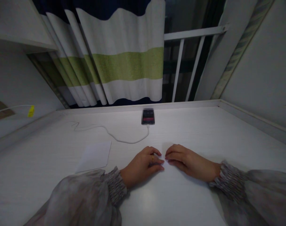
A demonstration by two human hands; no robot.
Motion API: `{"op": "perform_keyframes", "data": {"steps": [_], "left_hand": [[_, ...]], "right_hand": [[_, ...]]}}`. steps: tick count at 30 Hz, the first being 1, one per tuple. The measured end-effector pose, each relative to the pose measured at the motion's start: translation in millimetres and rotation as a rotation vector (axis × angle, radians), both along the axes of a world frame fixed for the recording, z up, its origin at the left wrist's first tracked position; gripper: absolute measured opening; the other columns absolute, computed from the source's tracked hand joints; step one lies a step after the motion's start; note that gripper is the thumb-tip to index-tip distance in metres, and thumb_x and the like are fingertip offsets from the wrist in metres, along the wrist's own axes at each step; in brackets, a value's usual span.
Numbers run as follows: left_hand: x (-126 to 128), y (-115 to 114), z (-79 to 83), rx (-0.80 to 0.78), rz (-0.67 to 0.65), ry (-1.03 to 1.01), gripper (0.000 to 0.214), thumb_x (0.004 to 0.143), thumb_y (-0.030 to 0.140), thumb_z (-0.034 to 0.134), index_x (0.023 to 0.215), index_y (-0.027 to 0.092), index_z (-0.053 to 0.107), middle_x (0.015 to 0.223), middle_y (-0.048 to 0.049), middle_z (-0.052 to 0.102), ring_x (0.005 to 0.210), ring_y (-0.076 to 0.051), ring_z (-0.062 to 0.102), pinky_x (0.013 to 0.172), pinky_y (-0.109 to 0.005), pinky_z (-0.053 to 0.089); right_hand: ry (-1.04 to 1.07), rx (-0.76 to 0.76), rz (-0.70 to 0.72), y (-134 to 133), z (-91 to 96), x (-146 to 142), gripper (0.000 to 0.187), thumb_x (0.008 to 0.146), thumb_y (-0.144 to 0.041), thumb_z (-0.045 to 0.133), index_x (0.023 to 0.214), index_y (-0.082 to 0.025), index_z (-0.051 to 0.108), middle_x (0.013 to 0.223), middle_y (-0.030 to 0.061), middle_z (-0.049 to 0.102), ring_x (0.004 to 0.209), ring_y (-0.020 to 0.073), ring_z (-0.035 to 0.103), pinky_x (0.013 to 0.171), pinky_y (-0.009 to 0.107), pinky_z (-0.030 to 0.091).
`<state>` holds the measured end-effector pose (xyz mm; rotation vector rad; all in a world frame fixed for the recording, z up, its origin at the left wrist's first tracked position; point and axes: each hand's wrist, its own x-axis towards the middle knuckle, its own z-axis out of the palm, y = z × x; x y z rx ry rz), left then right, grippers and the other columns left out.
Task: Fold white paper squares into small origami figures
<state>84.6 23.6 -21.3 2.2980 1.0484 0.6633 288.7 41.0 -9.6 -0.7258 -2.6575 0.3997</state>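
My left hand (144, 164) and my right hand (188, 161) rest on the white tabletop, their fingertips nearly meeting. Between and under the fingertips is a small piece of white paper (165, 158), hard to tell from the white surface. Both hands have their fingers curled and pressed down on it, and much of it is hidden. A ring sits on a finger of the left hand. Beyond the left forearm lies a white paper sheet or stack (95, 157), flat and apart from the hands.
A small dark pixelated device (148, 116) stands at the table's back edge, with a white cable (124, 141) curving left from it. Behind hangs a striped curtain (131, 66) beside white window bars (180, 69). A yellow tag (31, 111) hangs on a cord at left.
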Motion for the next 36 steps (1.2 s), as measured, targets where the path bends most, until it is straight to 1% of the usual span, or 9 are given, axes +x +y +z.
{"op": "perform_keyframes", "data": {"steps": [2,4,7,10,14,19,26,31,36], "left_hand": [[2,0,-1.2,-0.027,0.051,-0.046,0.01,0.072,0.022,0.063,0.08,0.018,0.067,0.101,-0.0054,0.055,0.092,-0.016,0.052,0.083,-0.031,0.042],[3,0,-1.8,-0.026,0.094,-0.092,0.007,0.071,0.016,0.062,0.078,0.017,0.064,0.098,-0.0048,0.055,0.091,-0.016,0.051,0.083,-0.031,0.041],[3,-1,-2.6,-0.008,0.194,-0.125,0.023,0.067,0.012,0.063,0.089,0.015,0.056,0.093,-0.0049,0.054,0.087,-0.016,0.05,0.079,-0.032,0.043],[3,0,-3.6,-0.014,0.271,-0.107,0.037,0.066,0.016,0.065,0.099,0.014,0.05,0.098,-0.0078,0.051,0.091,-0.019,0.048,0.08,-0.036,0.043],[3,0,-2.5,0.016,0.222,-0.067,0.024,0.07,0.021,0.063,0.091,0.014,0.057,0.103,-0.0101,0.049,0.1,-0.021,0.045,0.087,-0.04,0.038],[3,-1,0.4,0.043,0.175,-0.085,0.011,0.071,0.019,0.062,0.081,0.015,0.058,0.092,-0.0059,0.054,0.09,-0.018,0.049,0.082,-0.034,0.041],[2,-3,1.3,0.142,0.128,-0.084,0.004,0.075,0.015,0.056,0.078,0.016,0.058,0.085,-0.0039,0.056,0.084,-0.015,0.05,0.076,-0.03,0.042],[1,-3,0.4,0.207,0.112,-0.027,0.005,0.077,0.016,0.053,0.079,0.016,0.058,0.082,-0.0035,0.059,0.082,-0.016,0.051,0.077,-0.031,0.042],[1,-3,1.9,0.208,0.114,0.061,0.01,0.08,0.022,0.05,0.081,0.016,0.058,0.079,-0.0028,0.062,0.078,-0.016,0.053,0.076,-0.032,0.041]], "right_hand": [[0.04,-0.085,-0.062,-4,0.6,-3,0.014,0.08,-0.011,0.049,0.09,-0.015,0.059,0.089,0.0067,0.059,0.085,0.0167,0.053,0.079,0.033,0.045],[0.06,-0.142,-0.124,-7,0.6,-6,0.012,0.078,-0.01,0.051,0.088,-0.015,0.057,0.087,0.0056,0.058,0.082,0.0161,0.053,0.076,0.032,0.045],[0.068,-0.174,-0.182,-11,0.8,-8,0.011,0.077,-0.009,0.051,0.085,-0.016,0.054,0.084,0.0045,0.056,0.076,0.0153,0.052,0.071,0.031,0.046],[0.088,-0.14,-0.155,-12,1.3,-8,0.012,0.077,-0.008,0.05,0.086,-0.016,0.052,0.086,0.0055,0.055,0.079,0.0163,0.051,0.072,0.032,0.046],[0.111,-0.064,-0.087,-12,0.8,-7,0.015,0.078,-0.006,0.046,0.087,-0.016,0.051,0.089,0.0073,0.055,0.085,0.0179,0.05,0.076,0.034,0.045],[0.135,0.0,-0.053,-12,-0.4,-6,0.018,0.078,-0.005,0.043,0.09,-0.017,0.05,0.089,0.0072,0.054,0.085,0.0182,0.049,0.076,0.036,0.046],[0.205,0.046,-0.118,-12,-0.8,-6,0.026,0.08,-0.013,0.048,0.106,-0.017,0.046,0.1,0.0102,0.052,0.094,0.0204,0.048,0.082,0.04,0.044],[0.131,0.065,-0.116,-12,1.6,-8,0.013,0.082,-0.015,0.046,0.092,-0.016,0.054,0.09,0.0087,0.056,0.087,0.0196,0.05,0.077,0.037,0.045],[0.088,0.048,-0.103,-13,4.9,-9,0.013,0.083,-0.015,0.044,0.084,-0.016,0.057,0.082,0.0065,0.058,0.08,0.0184,0.051,0.074,0.036,0.044]]}}
